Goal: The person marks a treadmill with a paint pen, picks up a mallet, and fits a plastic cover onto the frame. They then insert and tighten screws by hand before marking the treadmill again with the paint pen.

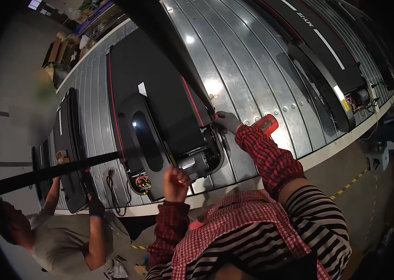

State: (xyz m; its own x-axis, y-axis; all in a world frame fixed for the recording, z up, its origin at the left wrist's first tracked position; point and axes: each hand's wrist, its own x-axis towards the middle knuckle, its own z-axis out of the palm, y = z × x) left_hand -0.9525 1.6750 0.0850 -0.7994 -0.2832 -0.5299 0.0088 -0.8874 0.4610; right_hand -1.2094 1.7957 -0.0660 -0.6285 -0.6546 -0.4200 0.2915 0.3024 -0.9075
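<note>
A black treadmill base [164, 103] lies on the slatted metal tabletop [225, 51], left of the frame's centre. Its long axis runs from the bottom towards the top of the frame, leaning slightly left as it rises; the end with the exposed motor [195, 162] and bundled wires [143, 182] points to the bottom. A long oval-faced panel [144, 133] lies over its lower half, tilted much the same way. A dark post [173, 60] slants from the upper left towards the gloved right hand [227, 122], which is at the base's right corner; whether it is clamped on anything, I cannot tell. The bare left hand [176, 183], well apart from it, has curled fingers near the lower edge; its grip is unclear. A red tool [267, 124] lies just beside the right sleeve [270, 161].
</note>
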